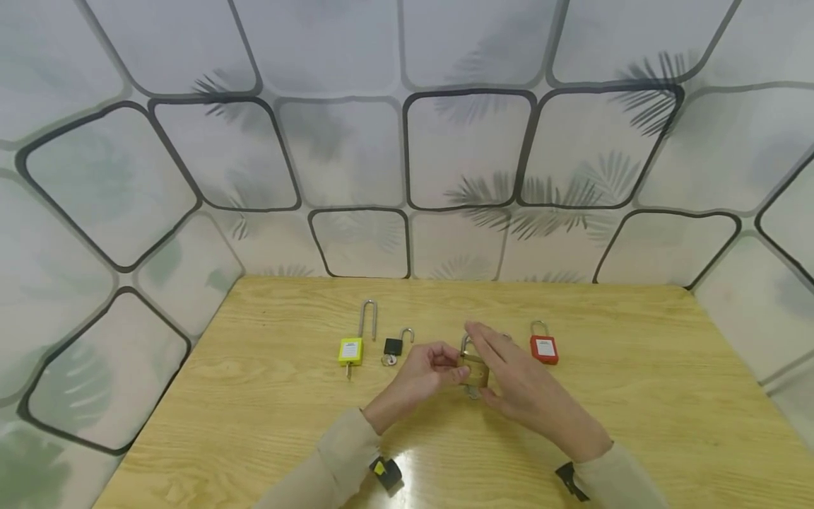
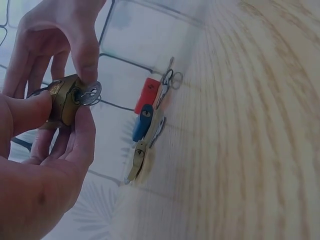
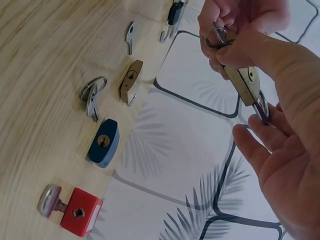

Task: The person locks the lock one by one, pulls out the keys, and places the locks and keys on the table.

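Note:
Between my two hands is a brass padlock [image 1: 474, 371], held up over the table with its shackle [image 3: 261, 107] pointing away from me. My left hand [image 1: 420, 373] pinches the padlock's body from the side, thumb across its face and fingers behind. A key [image 2: 90, 93] sits in the keyhole at the near end, with a ring hanging from it. From the other side my right hand [image 1: 531, 389] spans the padlock lengthwise: its thumb presses the keyhole end and its outstretched fingertips [image 3: 257, 130] are at the shackle.
To the left lie a yellow padlock [image 1: 350, 350] with a long open shackle and a black padlock [image 1: 393, 346], also open. A red padlock [image 1: 543, 349] is at the right. A blue padlock [image 3: 104, 143], a small brass padlock [image 3: 131, 81], ringed keys [image 3: 93, 99] and a loose key [image 3: 130, 37] lie between.

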`<state>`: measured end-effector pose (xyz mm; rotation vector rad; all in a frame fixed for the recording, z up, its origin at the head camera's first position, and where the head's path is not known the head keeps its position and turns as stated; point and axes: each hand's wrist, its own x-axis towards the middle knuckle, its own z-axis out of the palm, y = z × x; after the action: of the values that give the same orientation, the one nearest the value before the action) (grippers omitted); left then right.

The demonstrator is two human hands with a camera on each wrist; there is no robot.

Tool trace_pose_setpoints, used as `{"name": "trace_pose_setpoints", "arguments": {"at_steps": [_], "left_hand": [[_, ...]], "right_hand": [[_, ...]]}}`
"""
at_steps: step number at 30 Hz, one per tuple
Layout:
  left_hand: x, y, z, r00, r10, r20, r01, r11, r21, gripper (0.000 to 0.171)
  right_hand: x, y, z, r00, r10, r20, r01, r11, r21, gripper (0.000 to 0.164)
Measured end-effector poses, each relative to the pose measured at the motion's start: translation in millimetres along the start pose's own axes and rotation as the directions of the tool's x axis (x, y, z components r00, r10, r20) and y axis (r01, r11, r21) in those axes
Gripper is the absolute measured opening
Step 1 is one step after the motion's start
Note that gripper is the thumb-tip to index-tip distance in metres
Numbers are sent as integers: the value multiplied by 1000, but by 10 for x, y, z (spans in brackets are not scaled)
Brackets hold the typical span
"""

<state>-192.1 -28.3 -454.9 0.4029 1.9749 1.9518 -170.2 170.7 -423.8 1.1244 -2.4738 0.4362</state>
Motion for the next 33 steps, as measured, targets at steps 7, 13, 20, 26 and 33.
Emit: {"name": "trace_pose_setpoints", "arguments": {"at_steps": [7, 13, 20, 26, 33], "left_hand": [[-6, -9, -13, 1000, -6, 2, 6, 1000, -5, 16], [-17, -20, -15, 1000, -10, -13, 10, 1000, 0, 16], [-36, 4, -22, 1000, -16, -16, 16, 1000, 23, 17], [-32, -14, -15, 1000, -20, -23, 20, 1000, 23, 18], [-32, -24, -3, 999, -18, -27, 19, 1000, 24, 17]], "right_hand": [[6, -24, 49, 1000, -9, -29, 10, 1000, 18, 86], [20, -40, 77, 1000, -3, -17, 3, 1000, 21, 83], [30, -51, 87, 1000, -3, -9, 3, 1000, 9, 80], [25, -58, 101, 1000, -4, -10, 4, 1000, 4, 75], [23, -65, 107, 1000, -4, -15, 4, 1000, 22, 70]]}}
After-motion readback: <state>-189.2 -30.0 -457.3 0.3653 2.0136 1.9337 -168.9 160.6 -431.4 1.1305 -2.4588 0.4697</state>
